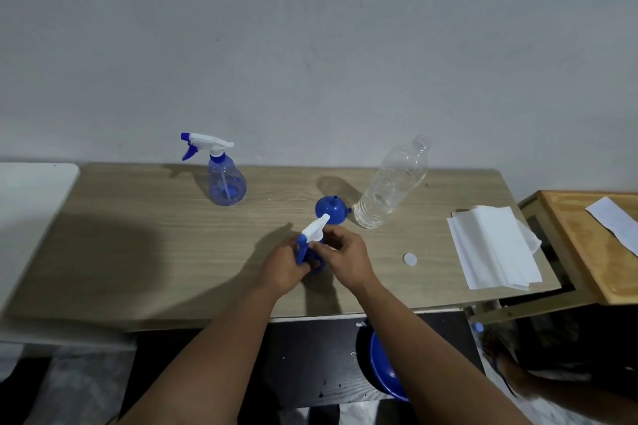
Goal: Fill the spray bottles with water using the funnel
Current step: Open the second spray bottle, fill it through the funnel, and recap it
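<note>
Both hands, left hand (pixel 281 269) and right hand (pixel 345 257), are closing fingers around the near spray bottle (pixel 312 245) at centre frame; water bottle (pixel 390 186) is standing uncapped

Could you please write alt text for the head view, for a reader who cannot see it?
Both hands, left hand and right hand, grip a blue plastic spray bottle with a white trigger head on a light wooden table. Behind stand an upturned blue plastic funnel, an uncapped clear water bottle and a second blue spray bottle.

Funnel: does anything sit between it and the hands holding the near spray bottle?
Nothing visible. The funnel lies inverted just beyond the near spray bottle, which both the left hand and right hand hold.
</note>
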Demonstrator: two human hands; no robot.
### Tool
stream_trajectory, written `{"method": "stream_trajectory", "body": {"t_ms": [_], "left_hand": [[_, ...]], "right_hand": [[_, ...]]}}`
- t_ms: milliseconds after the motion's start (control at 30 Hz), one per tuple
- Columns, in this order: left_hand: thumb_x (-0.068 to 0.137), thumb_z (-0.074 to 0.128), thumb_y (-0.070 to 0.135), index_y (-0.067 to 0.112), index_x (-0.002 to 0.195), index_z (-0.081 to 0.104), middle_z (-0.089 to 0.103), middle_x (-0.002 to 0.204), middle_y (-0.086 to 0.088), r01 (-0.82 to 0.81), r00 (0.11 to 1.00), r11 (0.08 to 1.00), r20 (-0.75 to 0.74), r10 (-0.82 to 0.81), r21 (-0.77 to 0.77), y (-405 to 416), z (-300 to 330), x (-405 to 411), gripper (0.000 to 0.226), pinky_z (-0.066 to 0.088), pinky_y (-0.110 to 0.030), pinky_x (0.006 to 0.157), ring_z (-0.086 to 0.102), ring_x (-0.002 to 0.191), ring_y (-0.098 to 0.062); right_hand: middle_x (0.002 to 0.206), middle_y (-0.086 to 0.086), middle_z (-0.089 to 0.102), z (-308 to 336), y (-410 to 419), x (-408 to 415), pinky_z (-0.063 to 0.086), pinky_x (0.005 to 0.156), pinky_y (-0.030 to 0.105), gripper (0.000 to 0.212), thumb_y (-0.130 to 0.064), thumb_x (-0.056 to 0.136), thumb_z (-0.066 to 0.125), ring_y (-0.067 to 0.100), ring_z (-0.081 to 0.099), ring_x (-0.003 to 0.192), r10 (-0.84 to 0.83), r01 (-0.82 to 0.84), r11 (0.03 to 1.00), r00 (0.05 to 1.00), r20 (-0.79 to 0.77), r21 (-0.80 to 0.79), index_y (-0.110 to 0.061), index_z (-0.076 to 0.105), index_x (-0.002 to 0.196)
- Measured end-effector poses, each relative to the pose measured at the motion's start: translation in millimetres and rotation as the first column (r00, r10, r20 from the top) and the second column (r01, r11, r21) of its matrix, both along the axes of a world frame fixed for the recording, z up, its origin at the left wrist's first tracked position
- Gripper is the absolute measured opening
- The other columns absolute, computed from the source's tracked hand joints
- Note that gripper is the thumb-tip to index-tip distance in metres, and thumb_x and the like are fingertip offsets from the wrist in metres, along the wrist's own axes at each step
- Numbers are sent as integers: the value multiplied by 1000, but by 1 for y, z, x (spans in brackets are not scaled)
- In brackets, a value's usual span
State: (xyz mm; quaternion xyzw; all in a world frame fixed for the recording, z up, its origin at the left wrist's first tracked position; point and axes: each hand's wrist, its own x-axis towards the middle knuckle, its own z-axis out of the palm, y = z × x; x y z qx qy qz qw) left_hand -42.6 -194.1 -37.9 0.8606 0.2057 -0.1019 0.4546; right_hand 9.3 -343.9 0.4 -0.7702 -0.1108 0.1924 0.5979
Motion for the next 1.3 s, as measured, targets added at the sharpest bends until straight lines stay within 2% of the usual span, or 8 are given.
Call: {"method": "stream_trajectory", "body": {"t_ms": [133, 233, 400, 567, 700, 833, 1033, 1300], "left_hand": [[76, 74, 22, 9, 91, 72, 73, 79, -10, -9, 1000, 1000, -10, 9, -19, 5, -11, 2, 20, 56, -44, 71, 70, 76, -29], [80, 77, 20, 10, 98, 72, 74, 84, -9, -3, 1000, 999, 15, 3, -37, 5, -11, 3, 21, 56, -41, 74, 70, 79, -28], [83, 75, 15, 10, 98, 73, 72, 82, -6, -3, 999, 999, 36, 5, -41, 5, -9, 2, 16, 52, -35, 72, 70, 81, -28], [90, 70, 19, 14, 99, 69, 66, 76, 2, -18, 998, 999, 60, 20, -37, 3, -7, 1, 10, 45, -30, 66, 65, 77, -23], [90, 70, 24, 13, 104, 70, 72, 89, -6, 2, 999, 1000, 52, -2, -11, 6, -9, 2, 18, 52, -34, 74, 68, 84, -26], [84, 74, 22, 12, 103, 70, 74, 89, -6, -17, 1000, 997, 21, 19, -74, 7, -10, 1, 22, 57, -41, 79, 69, 84, -25], [74, 77, 24, 26, 94, 72, 75, 86, 4, 10, 999, 988, 36, -5, -152, 9, -13, 2, 20, 58, -41, 82, 71, 83, -15], [75, 77, 26, 25, 96, 73, 75, 85, 4, 17, 1000, 995, 18, -15, -101, 11, -20, 4, 21, 59, -40, 79, 71, 82, -16]], "right_hand": [[93, 0, 79, -1, 2, 1, 63, 87, 43, 23, -13, 80, 86, 17, 77, 91, -38, 41, 998, 998, 49, -57, -15, 71, 97], [90, 0, 79, -4, 6, -2, 64, 82, 47, 31, -16, 74, 89, 16, 77, 86, -105, 107, 990, 994, 30, -94, -13, 64, 92], [106, 2, 80, -7, 2, -8, 61, 95, 36, 51, -2, 77, 88, 17, 77, 104, -89, 91, 994, 996, -30, 65, -17, 67, 121], [92, 11, 75, -12, 0, -13, 58, 76, 30, 33, 1, 76, 88, 15, 73, 86, -161, 162, 986, 986, -34, 47, -14, 62, 91], [104, 1, 79, -10, 1, -15, 57, 87, 25, 49, 10, 81, 79, 17, 75, 105, -113, 116, 988, 993, -28, 104, -10, 67, 124], [98, 4, 78, -15, -2, -12, 58, 81, 30, 27, 1, 79, 85, 22, 76, 96, -139, 139, 989, 990, -4, 43, -7, 63, 94], [120, 1, 76, -13, 2, -10, 58, 101, 30, 54, -5, 88, 76, 16, 72, 115, -72, 69, 996, 996, 51, 65, -18, 65, 139], [100, -2, 77, -10, 5, -8, 59, 84, 25, 26, -2, 84, 81, 11, 75, 96, -95, 96, 995, 994, 51, -20, -13, 67, 103]]}}
